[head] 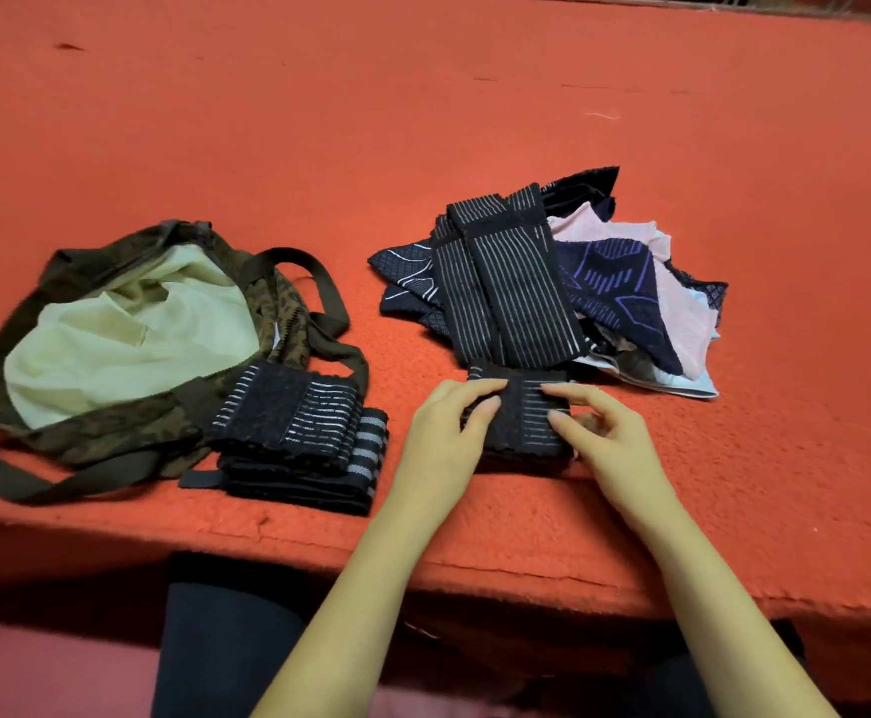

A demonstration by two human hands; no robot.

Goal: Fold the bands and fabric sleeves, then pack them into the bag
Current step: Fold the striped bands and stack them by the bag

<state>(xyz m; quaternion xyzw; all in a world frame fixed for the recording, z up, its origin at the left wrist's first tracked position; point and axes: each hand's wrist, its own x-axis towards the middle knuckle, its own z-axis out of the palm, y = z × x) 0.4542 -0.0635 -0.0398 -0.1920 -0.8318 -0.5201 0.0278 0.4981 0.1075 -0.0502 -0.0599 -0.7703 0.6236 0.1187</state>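
Observation:
A black band with thin white stripes (pixel 519 422) lies folded near the table's front edge. My left hand (pixel 446 432) presses its left side and my right hand (pixel 604 437) pinches its right side. Behind it a longer striped band (pixel 511 287) stretches over a heap of navy and pink fabric sleeves (pixel 630 282). To the left, a stack of folded bands (pixel 298 437) rests beside the open camouflage bag (pixel 86 437), whose pale lining (pixel 127 334) shows.
The red cloth-covered table (pixel 423 121) reaches far back. The bag's brown straps (pixel 60 479) trail toward the front edge (pixel 267 531). My dark-clothed legs (pixel 226 645) are below the table.

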